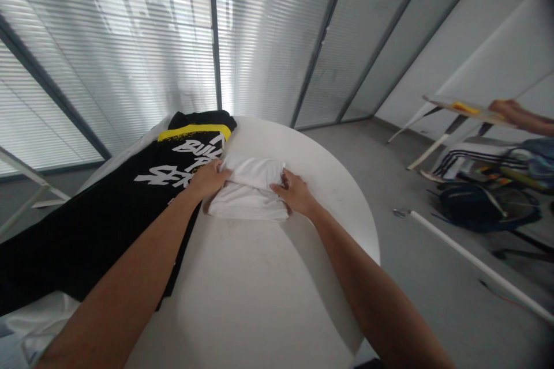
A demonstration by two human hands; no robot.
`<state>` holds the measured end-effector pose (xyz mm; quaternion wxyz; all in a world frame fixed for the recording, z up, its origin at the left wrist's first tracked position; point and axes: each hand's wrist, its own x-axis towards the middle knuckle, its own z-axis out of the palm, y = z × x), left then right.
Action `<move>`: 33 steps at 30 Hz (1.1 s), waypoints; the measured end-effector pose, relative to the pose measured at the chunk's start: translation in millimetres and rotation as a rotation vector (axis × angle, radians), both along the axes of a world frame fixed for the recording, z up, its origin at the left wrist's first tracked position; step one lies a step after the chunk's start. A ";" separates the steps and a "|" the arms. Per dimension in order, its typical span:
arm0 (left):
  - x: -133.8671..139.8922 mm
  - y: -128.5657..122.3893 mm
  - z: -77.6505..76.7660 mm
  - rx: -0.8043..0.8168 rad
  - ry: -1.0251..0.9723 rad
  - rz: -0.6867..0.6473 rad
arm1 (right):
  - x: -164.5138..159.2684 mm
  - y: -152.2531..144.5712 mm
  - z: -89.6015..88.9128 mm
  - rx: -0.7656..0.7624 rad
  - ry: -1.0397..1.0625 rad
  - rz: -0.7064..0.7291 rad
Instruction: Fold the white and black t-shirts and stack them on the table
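Observation:
A folded white cloth garment lies on the round white table, its upper layer folded over toward me. My left hand grips the left edge of that fold, thumb on top. At the opposite edge, my right hand pinches the cloth between thumb and fingers. Whether the garment is a T-shirt cannot be made out. Left of it, a black garment with white lettering and a yellow band is spread over the table, partly beneath my left forearm.
White fabric hangs at the lower left. Blinds and glass panels stand behind the table. To the right, another person's arm rests at a second table, near a dark blue bag. A white pole crosses the floor side.

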<state>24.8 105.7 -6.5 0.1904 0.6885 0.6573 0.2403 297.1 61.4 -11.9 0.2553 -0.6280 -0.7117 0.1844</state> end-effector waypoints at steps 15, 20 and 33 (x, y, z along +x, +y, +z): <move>-0.6 1.4 8.4 -0.123 -0.461 0.097 | -9.1 -2.0 10.8 -0.396 1.242 -0.056; -2.7 -4.2 12.1 -0.234 -0.604 -0.024 | -4.9 -6.6 15.4 -0.444 1.268 0.021; 1.6 -4.5 12.3 -0.315 -1.018 -0.013 | -1.6 4.2 1.3 -0.298 1.079 -0.058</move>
